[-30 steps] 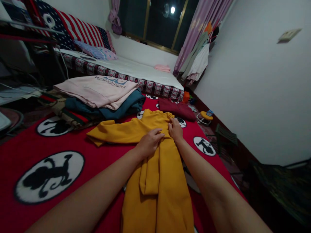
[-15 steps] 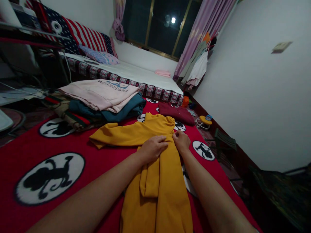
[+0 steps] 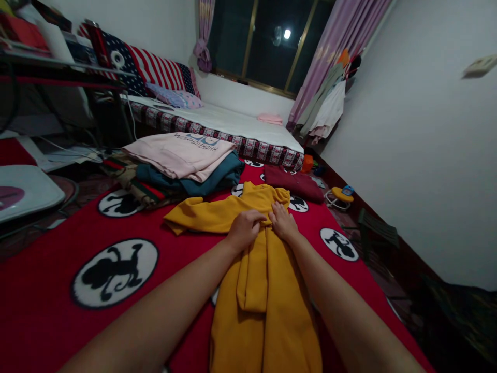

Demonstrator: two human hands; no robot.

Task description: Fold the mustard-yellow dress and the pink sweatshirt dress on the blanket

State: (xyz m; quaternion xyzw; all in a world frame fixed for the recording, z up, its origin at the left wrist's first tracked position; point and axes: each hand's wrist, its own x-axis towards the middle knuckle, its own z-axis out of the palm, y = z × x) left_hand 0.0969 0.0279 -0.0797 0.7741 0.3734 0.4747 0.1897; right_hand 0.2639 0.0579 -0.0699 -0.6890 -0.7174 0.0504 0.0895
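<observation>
A yellow long-sleeved sweatshirt (image 3: pixel 291 305) lies lengthwise in front of me on a red blanket (image 3: pixel 46 305) with round black-and-white figures. One sleeve stretches out to the left; another folded strip of the cloth lies down along the middle of the body. Near the upper part, my left hand (image 3: pixel 246 228) is closed, its curled fingers at a fold of the yellow cloth. Just to its right, my right hand (image 3: pixel 283 221) rests on the sweatshirt with fingers extended and pressed to the fabric. Part of the cloth is hidden beneath both hands and forearms.
Folded clothes, with a pale pink top (image 3: pixel 182 153) above a teal garment (image 3: pixel 217 173), sit at the left. A folded maroon garment (image 3: pixel 293 184) lies beyond the sweatshirt. A bed (image 3: pixel 233 122) stands under the window. Right of the blanket are a small stool (image 3: pixel 376 228) and the wall.
My right hand has gone from a closed grip at the sweatshirt's right edge to lying with fingers extended on it, closer to my left hand. The view has shifted left.
</observation>
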